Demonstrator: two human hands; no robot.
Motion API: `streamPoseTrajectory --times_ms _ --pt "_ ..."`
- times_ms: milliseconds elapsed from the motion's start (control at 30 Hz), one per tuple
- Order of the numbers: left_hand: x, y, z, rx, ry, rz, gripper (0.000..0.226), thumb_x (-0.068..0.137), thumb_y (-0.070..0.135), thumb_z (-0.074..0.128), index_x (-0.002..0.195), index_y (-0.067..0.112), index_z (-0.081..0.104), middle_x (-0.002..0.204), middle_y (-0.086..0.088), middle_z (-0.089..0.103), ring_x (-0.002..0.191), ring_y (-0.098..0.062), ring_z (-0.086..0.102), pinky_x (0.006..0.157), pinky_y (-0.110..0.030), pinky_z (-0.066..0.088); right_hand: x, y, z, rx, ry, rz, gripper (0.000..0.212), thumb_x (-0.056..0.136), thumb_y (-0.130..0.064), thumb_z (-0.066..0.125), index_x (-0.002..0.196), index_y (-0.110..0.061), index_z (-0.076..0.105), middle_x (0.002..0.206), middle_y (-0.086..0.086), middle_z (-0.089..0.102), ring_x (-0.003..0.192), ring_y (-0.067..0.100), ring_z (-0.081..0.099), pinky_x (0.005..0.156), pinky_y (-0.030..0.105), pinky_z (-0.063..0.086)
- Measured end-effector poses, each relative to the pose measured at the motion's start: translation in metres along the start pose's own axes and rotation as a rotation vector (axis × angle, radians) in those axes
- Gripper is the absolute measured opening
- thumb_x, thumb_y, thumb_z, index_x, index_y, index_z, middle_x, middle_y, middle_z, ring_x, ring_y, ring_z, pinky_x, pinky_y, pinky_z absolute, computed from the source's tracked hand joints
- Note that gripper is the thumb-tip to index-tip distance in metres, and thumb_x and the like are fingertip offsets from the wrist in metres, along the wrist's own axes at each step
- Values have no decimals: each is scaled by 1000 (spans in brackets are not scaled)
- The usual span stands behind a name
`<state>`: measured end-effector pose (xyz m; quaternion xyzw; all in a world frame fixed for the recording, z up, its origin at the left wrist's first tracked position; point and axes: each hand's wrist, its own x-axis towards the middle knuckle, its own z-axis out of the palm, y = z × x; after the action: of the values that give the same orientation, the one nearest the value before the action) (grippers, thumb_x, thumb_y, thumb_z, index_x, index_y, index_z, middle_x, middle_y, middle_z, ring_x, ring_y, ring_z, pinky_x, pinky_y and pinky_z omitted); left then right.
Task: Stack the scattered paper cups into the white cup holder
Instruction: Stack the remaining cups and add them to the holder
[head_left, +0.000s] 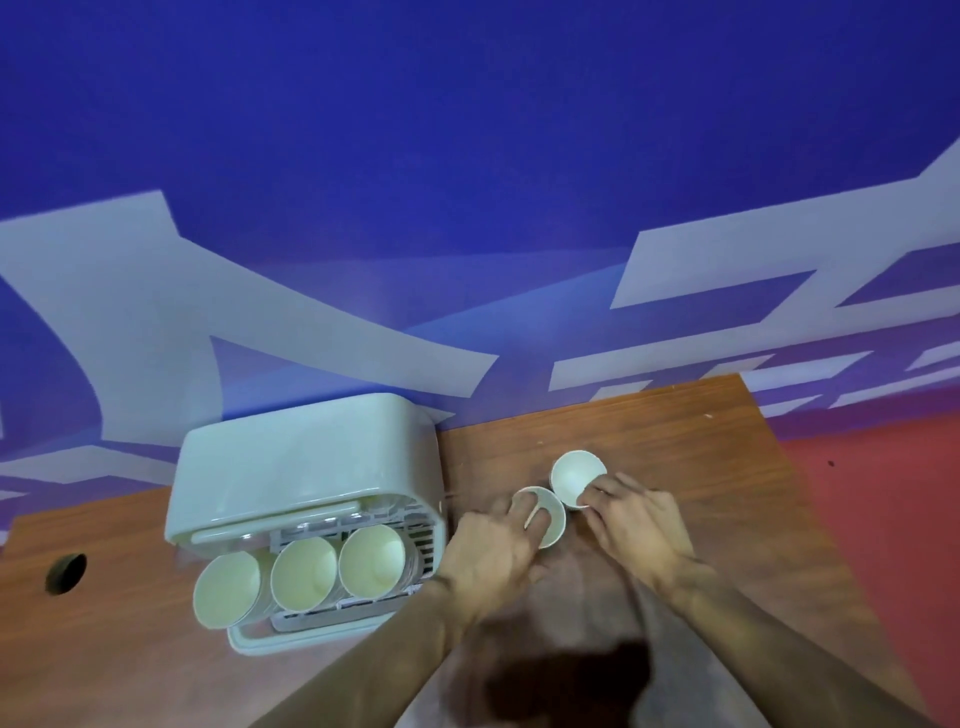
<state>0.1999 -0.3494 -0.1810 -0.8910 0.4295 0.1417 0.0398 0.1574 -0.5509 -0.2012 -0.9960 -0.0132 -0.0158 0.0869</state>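
— What's the surface?
— A brown wooden table (675, 431), with a round hole (66, 573) near its left edge and a dark patch (571, 680) at the near side.
— And behind it?
— A blue wall (467, 130) with big pale shapes (130, 291), meeting the table's far edge. Red floor (883, 493) shows on the right.
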Motion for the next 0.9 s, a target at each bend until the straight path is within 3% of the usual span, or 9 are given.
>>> streamPoseTrajectory --times_ms 133,233,300,367,533,633,667,733,900 --pt "0 5 -5 169 -110 89 22 85 5 53 106 14 57 108 -7 60 101 -32 57 56 -34 30 -13 -2 -9 26 17 34 10 72 -24 79 77 -29 72 78 -14 67 80 9 65 48 23 43" --pt "-9 10 -22 166 -109 70 17 83 11 58 98 17 61 95 -3 63 91 -29 61 53 -33 26 -22 -4 -20 44 50 39 9 75 -25 77 81 -29 71 80 -13 67 82 10 64 47 25 43" --pt "-23 13 -37 211 -67 106 19 64 23 77 79 21 66 75 2 63 70 -22 63 48 -29 22 -25 -10 -30 82 89 53 11 77 -25 75 84 -30 70 83 -15 67 83 9 64 48 24 41" --pt "-40 12 -49 193 -11 81 26 50 25 83 66 22 63 63 4 57 53 -19 58 43 -27 23 -26 -20 -42 129 136 89 10 79 -26 73 86 -32 68 84 -17 66 84 8 63 50 23 39" --pt "-91 0 -69 83 109 -90 26 55 30 83 67 25 61 65 4 57 55 -17 57 39 -25 27 -28 -60 -64 204 219 129 12 79 -30 73 88 -35 65 86 -20 64 86 5 59 53 21 38" --pt "-130 -10 -74 -123 139 -270 6 80 28 61 83 23 61 82 0 62 74 -25 61 51 -35 42 -31 -93 -77 198 236 88 12 80 -32 72 87 -35 63 85 -21 62 85 2 56 51 21 35" --pt "-142 -16 -74 -155 173 -299 5 81 26 59 82 22 60 79 -1 62 72 -26 61 51 -35 42 -31 -105 -80 203 244 71 11 80 -32 71 87 -35 63 84 -21 61 85 1 56 50 21 36" --pt "-164 -29 -75 -185 249 -336 8 79 28 61 77 21 58 71 -1 62 65 -27 60 47 -32 40 -33 -125 -85 220 262 17 10 81 -34 68 87 -35 61 84 -22 60 84 -1 56 48 24 40" --pt "-213 -65 -72 -210 383 -394 22 95 35 44 88 19 57 78 -5 63 75 -30 58 54 -36 40 -35 -168 -95 249 297 -154 4 83 -34 65 86 -34 61 82 -23 59 78 -5 53 44 25 39"
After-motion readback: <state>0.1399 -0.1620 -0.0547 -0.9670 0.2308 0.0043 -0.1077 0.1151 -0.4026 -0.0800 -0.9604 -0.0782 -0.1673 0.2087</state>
